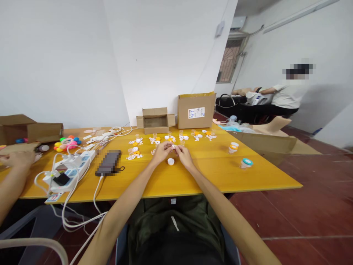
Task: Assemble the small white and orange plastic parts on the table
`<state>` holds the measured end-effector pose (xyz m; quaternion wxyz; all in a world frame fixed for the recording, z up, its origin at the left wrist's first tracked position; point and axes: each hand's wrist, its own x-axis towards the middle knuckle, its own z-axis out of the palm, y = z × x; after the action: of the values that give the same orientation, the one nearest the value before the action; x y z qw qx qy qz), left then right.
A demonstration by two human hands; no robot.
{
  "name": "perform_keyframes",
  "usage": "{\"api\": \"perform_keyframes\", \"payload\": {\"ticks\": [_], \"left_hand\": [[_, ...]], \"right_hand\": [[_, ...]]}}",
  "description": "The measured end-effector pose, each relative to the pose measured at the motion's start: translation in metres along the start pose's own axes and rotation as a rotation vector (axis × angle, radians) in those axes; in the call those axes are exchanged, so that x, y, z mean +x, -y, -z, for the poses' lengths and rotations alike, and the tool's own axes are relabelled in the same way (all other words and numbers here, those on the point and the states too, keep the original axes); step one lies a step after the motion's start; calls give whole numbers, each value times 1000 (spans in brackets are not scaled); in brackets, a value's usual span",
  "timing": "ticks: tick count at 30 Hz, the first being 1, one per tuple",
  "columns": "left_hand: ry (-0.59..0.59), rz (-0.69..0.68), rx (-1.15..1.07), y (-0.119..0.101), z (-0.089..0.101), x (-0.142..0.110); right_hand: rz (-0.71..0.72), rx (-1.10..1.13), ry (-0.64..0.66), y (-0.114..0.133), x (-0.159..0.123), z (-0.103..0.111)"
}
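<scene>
Head view shows our left hand point(162, 151) and right hand point(183, 154) meeting mid-table, fingers pinched together on a small white piece point(173, 147), with a white cap point(171, 161) just nearer us.

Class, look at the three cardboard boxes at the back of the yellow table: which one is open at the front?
The small middle box: its flaps are spread and its hollow faces us. The taller labelled box beside it shows a closed front.
</scene>
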<state>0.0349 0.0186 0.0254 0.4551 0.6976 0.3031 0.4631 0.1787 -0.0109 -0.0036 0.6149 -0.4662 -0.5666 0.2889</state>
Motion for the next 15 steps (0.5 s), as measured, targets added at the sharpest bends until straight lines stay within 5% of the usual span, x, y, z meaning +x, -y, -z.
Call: {"api": "perform_keyframes", "payload": {"ticks": [15], "left_hand": [[49,11,-69,3,1,1]], "right_hand": [[-62,72,28,5,0,-1]]}}
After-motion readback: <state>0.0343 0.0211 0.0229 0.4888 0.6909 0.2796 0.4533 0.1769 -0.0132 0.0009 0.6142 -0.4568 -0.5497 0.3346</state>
